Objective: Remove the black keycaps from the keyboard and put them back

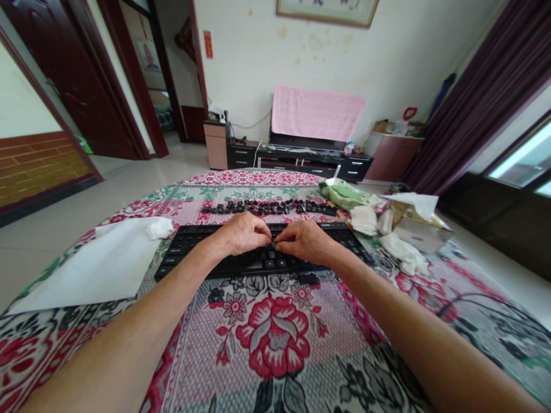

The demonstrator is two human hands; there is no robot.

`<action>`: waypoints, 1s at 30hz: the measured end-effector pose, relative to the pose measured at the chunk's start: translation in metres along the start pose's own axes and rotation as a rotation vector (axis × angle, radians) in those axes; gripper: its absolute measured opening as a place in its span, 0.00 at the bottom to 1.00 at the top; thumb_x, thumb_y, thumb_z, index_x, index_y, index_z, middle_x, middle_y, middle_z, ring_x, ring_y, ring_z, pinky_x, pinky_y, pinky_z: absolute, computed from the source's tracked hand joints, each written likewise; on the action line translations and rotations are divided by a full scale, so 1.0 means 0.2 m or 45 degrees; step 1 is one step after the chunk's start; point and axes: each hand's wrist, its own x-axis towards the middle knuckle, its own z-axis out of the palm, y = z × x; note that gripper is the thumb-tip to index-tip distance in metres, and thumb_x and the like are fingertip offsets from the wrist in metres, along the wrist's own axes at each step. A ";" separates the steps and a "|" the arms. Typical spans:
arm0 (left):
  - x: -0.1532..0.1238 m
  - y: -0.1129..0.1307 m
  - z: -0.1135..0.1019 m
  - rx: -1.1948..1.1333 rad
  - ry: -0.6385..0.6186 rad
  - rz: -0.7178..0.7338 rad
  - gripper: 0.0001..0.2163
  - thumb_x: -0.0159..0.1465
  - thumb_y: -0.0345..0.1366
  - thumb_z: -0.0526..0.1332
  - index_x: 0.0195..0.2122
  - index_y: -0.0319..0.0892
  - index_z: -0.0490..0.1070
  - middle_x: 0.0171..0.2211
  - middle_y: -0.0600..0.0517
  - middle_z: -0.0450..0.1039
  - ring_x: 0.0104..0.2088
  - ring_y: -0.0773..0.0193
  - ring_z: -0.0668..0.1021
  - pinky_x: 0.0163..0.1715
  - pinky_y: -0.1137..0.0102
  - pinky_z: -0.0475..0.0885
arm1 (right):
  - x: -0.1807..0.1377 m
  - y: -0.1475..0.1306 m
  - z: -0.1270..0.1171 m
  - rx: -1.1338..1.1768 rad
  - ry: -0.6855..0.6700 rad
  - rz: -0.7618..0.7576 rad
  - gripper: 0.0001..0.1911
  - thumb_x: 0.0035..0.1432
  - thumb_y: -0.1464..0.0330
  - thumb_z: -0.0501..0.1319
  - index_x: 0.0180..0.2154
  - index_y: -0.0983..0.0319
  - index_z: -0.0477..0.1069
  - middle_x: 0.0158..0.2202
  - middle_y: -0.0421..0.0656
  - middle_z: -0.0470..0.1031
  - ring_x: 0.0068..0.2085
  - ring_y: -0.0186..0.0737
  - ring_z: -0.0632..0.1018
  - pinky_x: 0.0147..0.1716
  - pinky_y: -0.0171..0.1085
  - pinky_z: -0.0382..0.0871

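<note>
Keyboard: black keyboard (pixel 270 264) laid flat on the table, crosswise in front of the person; middle partly covered by both hands, some key places seen without caps.
Left hand: left hand (pixel 246 232) held over the middle keys, thumb and fingertip bent close together; whether fully closed, or a key pinched, cannot be told.
Right hand: right hand (pixel 305 238) set just beside it, fingertips nearly meeting the left's; grip likewise too small to be read.
Keycaps: loose black keycaps (pixel 267 206) strewn in a long band beyond the keyboard.
Left side: white paper (pixel 94 264), topped by crumpled tissue (pixel 159 228).
Right side: green packet (pixel 346 194) placed near a box (pixel 419 226).
Table: covered by floral tablecloth (pixel 275 338).
</note>
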 end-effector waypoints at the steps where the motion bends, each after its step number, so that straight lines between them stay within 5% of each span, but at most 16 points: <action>1: 0.00 0.01 0.00 0.019 -0.018 0.016 0.12 0.47 0.41 0.54 0.29 0.45 0.71 0.21 0.57 0.70 0.21 0.71 0.68 0.20 0.76 0.57 | 0.00 0.00 0.00 0.009 -0.002 0.020 0.11 0.45 0.67 0.53 0.31 0.60 0.72 0.22 0.39 0.71 0.23 0.28 0.66 0.22 0.30 0.55; 30: -0.02 0.10 0.03 0.255 0.067 0.031 0.11 0.46 0.39 0.53 0.27 0.46 0.73 0.20 0.55 0.71 0.23 0.68 0.69 0.21 0.75 0.56 | 0.00 0.01 -0.01 -0.044 -0.014 -0.081 0.12 0.47 0.69 0.51 0.29 0.62 0.73 0.22 0.40 0.70 0.23 0.28 0.66 0.22 0.30 0.54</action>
